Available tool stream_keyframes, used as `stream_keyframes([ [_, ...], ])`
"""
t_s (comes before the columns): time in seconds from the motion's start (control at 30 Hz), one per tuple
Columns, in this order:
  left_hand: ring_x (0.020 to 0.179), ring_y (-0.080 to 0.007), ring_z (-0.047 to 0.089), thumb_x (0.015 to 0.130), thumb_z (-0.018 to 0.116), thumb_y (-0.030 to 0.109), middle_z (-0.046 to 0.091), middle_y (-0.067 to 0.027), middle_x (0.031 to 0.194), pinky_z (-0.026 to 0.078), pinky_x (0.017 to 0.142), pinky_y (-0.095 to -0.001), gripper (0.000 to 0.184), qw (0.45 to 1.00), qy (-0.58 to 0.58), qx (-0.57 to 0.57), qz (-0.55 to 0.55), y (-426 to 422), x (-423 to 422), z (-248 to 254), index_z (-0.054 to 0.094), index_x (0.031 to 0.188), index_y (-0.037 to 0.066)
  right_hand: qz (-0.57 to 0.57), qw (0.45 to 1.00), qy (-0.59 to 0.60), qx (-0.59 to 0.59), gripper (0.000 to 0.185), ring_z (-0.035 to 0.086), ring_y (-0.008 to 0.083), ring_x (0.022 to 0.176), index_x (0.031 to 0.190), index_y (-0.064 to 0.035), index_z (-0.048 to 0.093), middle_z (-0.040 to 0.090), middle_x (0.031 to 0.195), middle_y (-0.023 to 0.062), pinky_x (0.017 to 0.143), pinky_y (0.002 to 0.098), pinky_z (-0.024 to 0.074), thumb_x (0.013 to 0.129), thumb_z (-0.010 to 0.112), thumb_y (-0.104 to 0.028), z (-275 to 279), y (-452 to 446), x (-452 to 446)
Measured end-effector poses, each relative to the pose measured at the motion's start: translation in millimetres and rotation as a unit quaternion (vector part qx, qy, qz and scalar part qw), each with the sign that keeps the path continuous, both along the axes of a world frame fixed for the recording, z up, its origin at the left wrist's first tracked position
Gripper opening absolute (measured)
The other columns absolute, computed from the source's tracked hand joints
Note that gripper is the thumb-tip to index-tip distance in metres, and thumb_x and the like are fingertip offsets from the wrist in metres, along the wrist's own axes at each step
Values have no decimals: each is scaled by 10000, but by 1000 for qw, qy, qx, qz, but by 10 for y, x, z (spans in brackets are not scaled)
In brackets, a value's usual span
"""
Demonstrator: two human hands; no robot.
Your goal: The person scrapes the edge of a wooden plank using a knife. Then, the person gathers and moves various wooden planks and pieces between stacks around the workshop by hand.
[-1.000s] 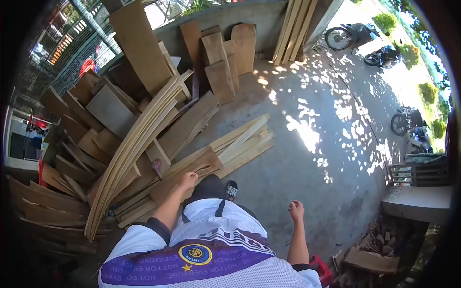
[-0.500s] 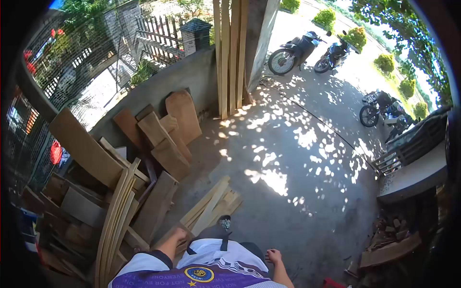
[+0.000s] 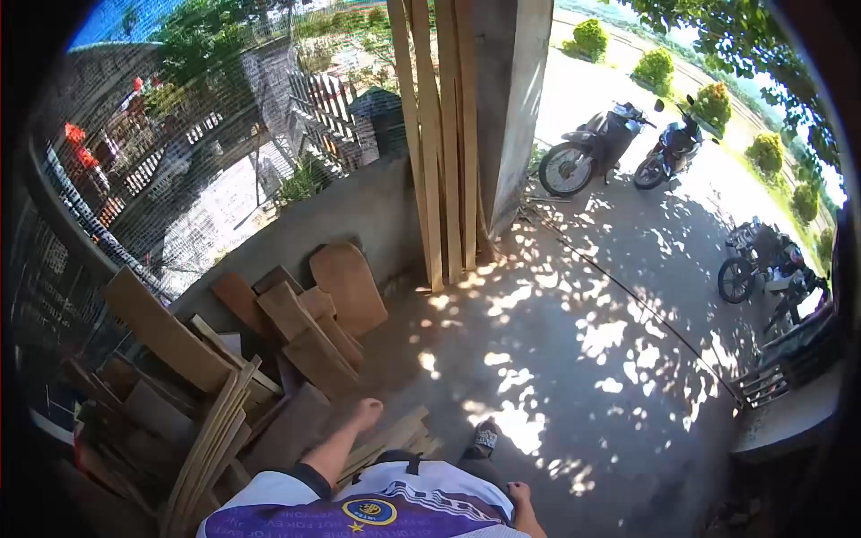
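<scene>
My left hand (image 3: 366, 414) hangs out in front of my body with its fingers curled in, and nothing shows in it. Below it on the floor lie several pale wooden strips (image 3: 405, 434), partly covered by my forearm and shirt. My right hand (image 3: 518, 491) is down by my right hip, loosely closed, with no object visible in it. One shoe (image 3: 485, 437) shows ahead of my shirt on the concrete floor. To the left of my left arm, long curved wooden strips (image 3: 208, 439) lean in a bundle.
Wooden boards (image 3: 348, 291) lean against the low wall (image 3: 359, 211). Tall planks (image 3: 446, 134) stand upright against a pillar (image 3: 507, 108). Motorbikes (image 3: 587, 152) are parked outside, with another motorbike (image 3: 740, 278) at the right. A slatted metal frame (image 3: 773, 386) borders the right side.
My view has swung up and to the left, and a shoe now shows farther forward. My left hand has risen away from the wooden strips; my right hand stays by my hip.
</scene>
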State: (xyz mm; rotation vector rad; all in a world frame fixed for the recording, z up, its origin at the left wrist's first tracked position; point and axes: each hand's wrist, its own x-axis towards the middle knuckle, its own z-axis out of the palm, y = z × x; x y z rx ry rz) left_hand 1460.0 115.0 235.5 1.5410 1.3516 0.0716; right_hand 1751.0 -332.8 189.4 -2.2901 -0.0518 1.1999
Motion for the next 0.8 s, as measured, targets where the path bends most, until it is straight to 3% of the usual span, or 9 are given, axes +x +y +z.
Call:
stream_keyframes([
  [0.03,791,-222,660,849,617,248,695,-132,866,508,722,-362,224,996,76,45,-6,-42,-149,-256,711,957,75,107,993,-34,-40,307,704,258,712,1067,-14,671,695,798,195,590,360,563,824,683,-200,71,270,249],
  [0.13,586,-206,641,840,649,318,678,-91,674,491,524,-371,274,985,147,-79,41,-300,-315,-196,736,922,72,8,999,32,6,293,694,240,674,1071,-14,673,703,824,180,554,355,555,835,676,-188,-4,911,1299],
  [0.17,590,-220,648,850,653,326,688,-94,734,508,495,-387,299,971,230,-66,-23,-297,-273,-107,725,955,55,47,996,-25,69,281,670,210,618,1059,-3,661,705,827,162,504,325,534,849,665,-190,-1142,851,1858],
  [0.23,611,-279,662,835,662,365,693,-140,831,540,502,-415,368,965,245,-94,4,-311,-199,-112,712,983,31,15,989,-90,115,335,665,215,624,1032,35,670,700,820,155,543,349,540,859,640,-250,-732,1350,2580],
  [0.27,641,-295,668,826,663,387,691,-151,860,547,514,-427,400,966,237,-94,-45,-236,-147,-104,710,989,25,3,985,-103,138,369,664,220,630,991,52,682,699,813,147,584,358,541,843,626,-281,385,1737,2746],
  [0.37,787,-326,682,786,678,420,685,-184,912,564,624,-453,445,942,284,-83,-157,349,235,-85,720,980,21,121,924,-329,154,264,700,251,721,964,70,656,704,823,173,670,375,555,842,585,-154,369,2262,3511],
  [0.43,808,-302,693,772,676,314,702,-192,902,546,707,-427,324,950,279,-52,-129,1006,638,-196,733,911,27,3,960,-231,160,242,697,252,698,946,56,665,701,792,167,662,367,555,843,590,-149,9,2616,3924],
  [0.53,830,-284,699,771,682,285,719,-175,900,538,739,-414,272,984,162,19,-76,2057,1480,-348,745,883,45,-139,969,-132,154,211,675,258,612,925,30,677,689,749,149,611,389,555,848,591,-147,-767,2889,4210],
  [0.8,711,-178,645,856,640,173,692,-82,769,516,688,-346,162,966,-150,211,17,5208,3857,603,707,813,32,45,975,-147,163,186,670,283,600,983,-4,608,667,736,176,474,390,545,903,577,-168,484,5200,4344],
])
